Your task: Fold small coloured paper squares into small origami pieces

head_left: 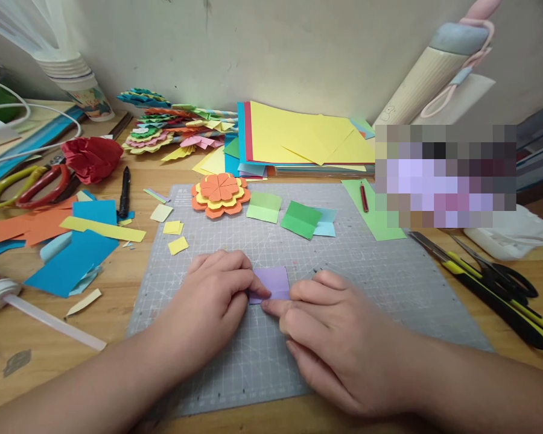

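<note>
A small purple paper square (272,280) lies on the grey cutting mat (235,355), with a crease line near its lower part. My left hand (221,295) presses its left side, thumb and forefinger on the paper. From the right, my right hand (326,328) has its fingers curled and a fingertip at the lower edge. Just beyond lie creased squares: light green paper (263,207), dark green paper (301,219) and light blue paper (326,223). An orange and yellow layered paper flower (220,194) rests at the mat's far edge. Small yellow paper squares (178,245) lie beyond my left hand.
To the right are a yellow-black utility knife (498,301), black scissors (502,274) and a red pencil stub (364,198). On the left lie blue paper scraps (75,265), red and yellow scissors (31,184), a black pen (125,191) and a glue gun (0,289). Coloured sheets (294,129) are stacked behind.
</note>
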{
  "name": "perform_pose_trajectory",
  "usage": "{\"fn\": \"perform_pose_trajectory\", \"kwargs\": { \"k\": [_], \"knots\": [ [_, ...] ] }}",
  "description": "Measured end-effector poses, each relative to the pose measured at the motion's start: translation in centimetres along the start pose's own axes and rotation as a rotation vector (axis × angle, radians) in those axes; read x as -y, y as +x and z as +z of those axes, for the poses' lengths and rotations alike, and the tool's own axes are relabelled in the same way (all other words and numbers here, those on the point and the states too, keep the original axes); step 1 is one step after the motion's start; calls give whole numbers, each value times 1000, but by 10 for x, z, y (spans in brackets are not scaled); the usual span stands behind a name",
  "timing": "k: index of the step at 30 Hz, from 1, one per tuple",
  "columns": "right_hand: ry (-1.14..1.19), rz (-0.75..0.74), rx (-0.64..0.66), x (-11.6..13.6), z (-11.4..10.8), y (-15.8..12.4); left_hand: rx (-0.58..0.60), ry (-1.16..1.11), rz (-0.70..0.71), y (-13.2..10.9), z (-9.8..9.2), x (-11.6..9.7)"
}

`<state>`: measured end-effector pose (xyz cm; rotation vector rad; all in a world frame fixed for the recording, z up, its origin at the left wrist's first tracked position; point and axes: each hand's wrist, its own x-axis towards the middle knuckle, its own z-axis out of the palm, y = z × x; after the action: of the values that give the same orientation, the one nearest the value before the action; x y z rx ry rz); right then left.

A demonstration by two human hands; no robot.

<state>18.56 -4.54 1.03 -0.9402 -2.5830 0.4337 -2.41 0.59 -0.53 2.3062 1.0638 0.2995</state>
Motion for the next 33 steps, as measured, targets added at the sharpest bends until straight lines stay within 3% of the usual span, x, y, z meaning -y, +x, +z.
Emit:
{"fn": "perform_pose_trajectory", "kwargs": {
  "k": [6,17,19,21,24,27,30,33],
  "knots": [
    [-2,-11,-18,-2,0,2,-14,-15,-3,1,0,-1],
    [-84,-49,154,-3,12,5,-27,-27,-18,1,0,-2],
    [-33,-97,105,-5,12,7,-25,-25,-16,0,-1,-2],
    [64,-91,-28,-9,9,8,-21,-22,-13,-1,-2,-4],
    [133,117,-213,-22,1,8,-31,9,5,-3,-2,-7],
    [100,180,-143,-35,-3,8,-48,64,78,-4,-2,-6],
    [55,146,-28,-39,-2,7,-56,127,168,-4,-3,-4],
    [50,108,3,-34,-1,6,-90,235,226,-6,-6,-5]
  ]
}}
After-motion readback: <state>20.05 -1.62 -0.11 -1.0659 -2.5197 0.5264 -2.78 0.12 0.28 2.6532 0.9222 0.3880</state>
